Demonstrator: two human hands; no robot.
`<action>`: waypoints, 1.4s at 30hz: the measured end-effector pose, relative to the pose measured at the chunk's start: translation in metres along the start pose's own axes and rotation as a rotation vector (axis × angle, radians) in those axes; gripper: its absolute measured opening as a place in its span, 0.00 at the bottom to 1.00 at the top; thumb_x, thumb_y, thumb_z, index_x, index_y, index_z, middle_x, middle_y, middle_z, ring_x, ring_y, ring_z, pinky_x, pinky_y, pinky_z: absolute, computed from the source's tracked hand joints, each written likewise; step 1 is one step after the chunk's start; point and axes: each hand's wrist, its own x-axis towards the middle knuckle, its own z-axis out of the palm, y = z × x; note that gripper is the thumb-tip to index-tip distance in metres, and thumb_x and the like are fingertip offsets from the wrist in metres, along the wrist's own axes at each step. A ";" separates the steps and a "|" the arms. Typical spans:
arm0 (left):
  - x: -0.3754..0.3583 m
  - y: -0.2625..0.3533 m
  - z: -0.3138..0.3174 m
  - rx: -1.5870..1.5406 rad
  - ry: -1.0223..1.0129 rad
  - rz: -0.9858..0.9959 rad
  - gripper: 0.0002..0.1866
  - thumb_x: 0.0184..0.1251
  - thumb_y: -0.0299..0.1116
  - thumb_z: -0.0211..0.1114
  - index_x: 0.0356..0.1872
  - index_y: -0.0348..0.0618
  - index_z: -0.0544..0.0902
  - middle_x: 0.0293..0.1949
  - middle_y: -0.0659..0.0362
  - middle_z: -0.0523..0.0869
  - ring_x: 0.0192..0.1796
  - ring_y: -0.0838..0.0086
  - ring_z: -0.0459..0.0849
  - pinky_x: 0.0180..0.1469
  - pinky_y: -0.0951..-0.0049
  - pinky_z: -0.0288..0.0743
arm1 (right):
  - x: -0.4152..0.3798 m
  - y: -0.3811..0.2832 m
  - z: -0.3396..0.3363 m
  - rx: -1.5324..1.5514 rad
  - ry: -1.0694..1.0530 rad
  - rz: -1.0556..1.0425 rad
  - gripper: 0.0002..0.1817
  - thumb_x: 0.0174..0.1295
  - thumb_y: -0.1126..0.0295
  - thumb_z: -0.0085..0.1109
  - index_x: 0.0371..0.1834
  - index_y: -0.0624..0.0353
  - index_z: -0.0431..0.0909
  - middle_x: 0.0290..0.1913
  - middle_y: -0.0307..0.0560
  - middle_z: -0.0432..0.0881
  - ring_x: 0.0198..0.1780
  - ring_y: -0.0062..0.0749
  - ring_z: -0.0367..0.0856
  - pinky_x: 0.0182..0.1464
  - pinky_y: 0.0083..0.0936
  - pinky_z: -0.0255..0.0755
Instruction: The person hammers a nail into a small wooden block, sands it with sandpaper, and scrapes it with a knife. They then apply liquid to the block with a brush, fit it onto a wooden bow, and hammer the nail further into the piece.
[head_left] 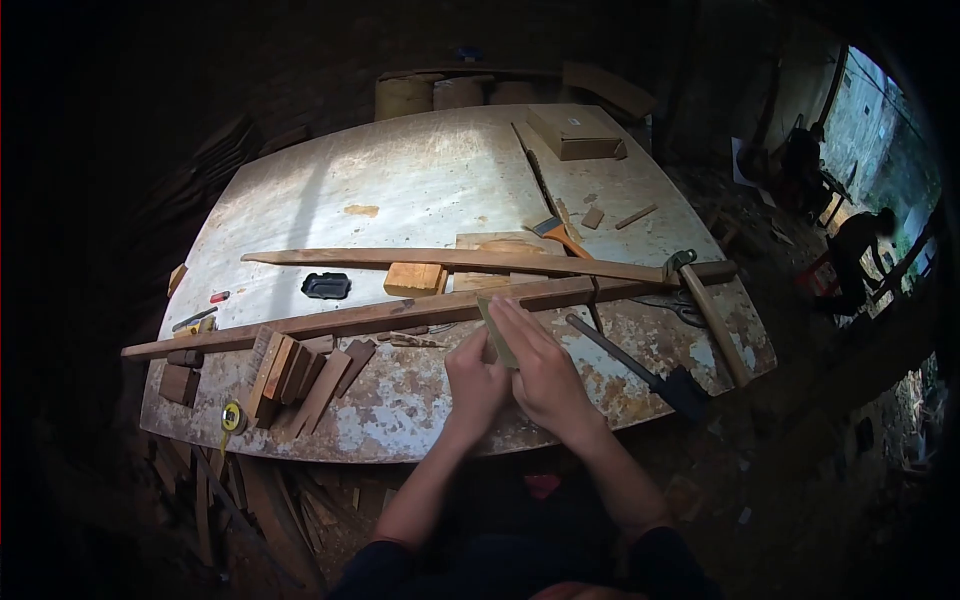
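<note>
Both hands are together over the near part of the worktable. My left hand (476, 378) is closed around the lower left of a small olive-coloured sheet, which looks like folded sandpaper (494, 330). My right hand (541, 378) presses its long fingers against the sheet's right side, so much of it is hidden. Just beyond the fingertips lies a long square-edged wooden bar (420, 311), running across the table. Farther back, a long tapered wooden strip (400, 258) rests near a light wood block (415, 279).
Around the hands lie a hammer (712, 330), a dark-bladed tool (640, 366), a paintbrush (562, 236), a black tray (326, 286), stacked wood pieces (275, 374) and a tape measure (233, 417). A cardboard box (575, 133) sits at the back. Another person (857, 255) is at far right.
</note>
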 end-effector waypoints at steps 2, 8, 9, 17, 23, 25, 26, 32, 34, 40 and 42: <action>0.013 0.010 -0.007 -0.158 0.055 -0.147 0.11 0.66 0.23 0.71 0.48 0.34 0.89 0.36 0.40 0.90 0.39 0.40 0.90 0.43 0.52 0.84 | -0.006 -0.011 0.002 -0.053 -0.014 -0.031 0.38 0.65 0.86 0.54 0.83 0.71 0.68 0.81 0.70 0.73 0.84 0.63 0.70 0.85 0.51 0.67; 0.007 -0.003 0.001 -0.008 -0.032 0.009 0.09 0.70 0.25 0.71 0.48 0.35 0.89 0.37 0.41 0.92 0.40 0.45 0.93 0.43 0.57 0.84 | 0.004 -0.008 0.003 -0.123 0.039 0.007 0.39 0.62 0.87 0.52 0.83 0.70 0.70 0.81 0.69 0.74 0.84 0.64 0.70 0.85 0.50 0.66; 0.014 0.007 -0.002 -0.101 0.018 -0.048 0.09 0.68 0.24 0.70 0.48 0.34 0.89 0.37 0.40 0.91 0.40 0.43 0.92 0.43 0.56 0.84 | 0.000 -0.016 0.003 -0.111 0.034 0.004 0.39 0.62 0.87 0.53 0.83 0.70 0.70 0.81 0.69 0.74 0.84 0.64 0.70 0.85 0.50 0.66; 0.019 0.009 -0.006 -0.110 -0.037 -0.081 0.16 0.69 0.26 0.71 0.56 0.35 0.90 0.39 0.38 0.92 0.42 0.43 0.94 0.46 0.56 0.85 | -0.008 -0.014 0.005 -0.126 -0.025 0.058 0.36 0.68 0.83 0.54 0.83 0.74 0.67 0.82 0.72 0.71 0.85 0.64 0.68 0.85 0.51 0.64; 0.019 0.002 -0.008 -0.104 -0.079 -0.020 0.16 0.68 0.26 0.71 0.55 0.35 0.90 0.40 0.39 0.93 0.44 0.43 0.94 0.47 0.57 0.85 | -0.004 -0.010 0.004 -0.135 0.007 0.061 0.35 0.69 0.83 0.53 0.82 0.74 0.68 0.82 0.72 0.71 0.85 0.64 0.68 0.86 0.51 0.64; 0.018 0.005 -0.004 -0.074 -0.048 0.012 0.16 0.68 0.25 0.69 0.55 0.35 0.90 0.40 0.39 0.93 0.44 0.43 0.94 0.47 0.56 0.85 | -0.004 -0.011 0.004 -0.168 0.024 0.076 0.37 0.66 0.86 0.53 0.83 0.69 0.69 0.82 0.69 0.72 0.85 0.62 0.69 0.85 0.49 0.66; 0.013 0.006 -0.003 -0.060 -0.032 0.018 0.16 0.68 0.25 0.69 0.55 0.35 0.90 0.40 0.39 0.93 0.44 0.43 0.94 0.47 0.56 0.85 | -0.005 -0.011 0.004 -0.183 0.023 0.087 0.39 0.65 0.88 0.53 0.84 0.67 0.69 0.82 0.67 0.73 0.85 0.61 0.69 0.84 0.49 0.67; 0.020 -0.001 -0.001 -0.021 -0.093 0.063 0.11 0.67 0.25 0.71 0.49 0.34 0.89 0.36 0.41 0.92 0.40 0.47 0.94 0.43 0.57 0.85 | -0.008 -0.016 -0.005 -0.158 -0.071 0.109 0.35 0.70 0.82 0.52 0.83 0.72 0.67 0.82 0.72 0.70 0.85 0.66 0.67 0.86 0.50 0.63; 0.005 -0.002 0.000 0.070 -0.101 0.115 0.11 0.67 0.26 0.72 0.48 0.34 0.89 0.35 0.42 0.92 0.39 0.50 0.95 0.43 0.58 0.84 | -0.003 -0.012 -0.002 -0.207 -0.039 0.101 0.35 0.69 0.82 0.52 0.83 0.72 0.67 0.83 0.72 0.70 0.85 0.66 0.67 0.86 0.50 0.63; 0.016 0.005 -0.009 -0.134 -0.015 -0.047 0.11 0.66 0.21 0.70 0.49 0.34 0.89 0.36 0.42 0.92 0.39 0.50 0.94 0.44 0.59 0.85 | -0.007 -0.021 0.001 -0.138 -0.045 0.095 0.36 0.68 0.81 0.54 0.83 0.72 0.67 0.83 0.72 0.70 0.85 0.66 0.66 0.86 0.50 0.63; 0.003 0.002 -0.003 0.018 -0.056 0.082 0.11 0.69 0.24 0.71 0.51 0.34 0.89 0.36 0.44 0.93 0.39 0.61 0.96 0.44 0.62 0.85 | -0.001 -0.013 0.003 -0.194 -0.018 0.105 0.35 0.70 0.80 0.53 0.83 0.72 0.67 0.83 0.72 0.70 0.85 0.67 0.66 0.86 0.51 0.63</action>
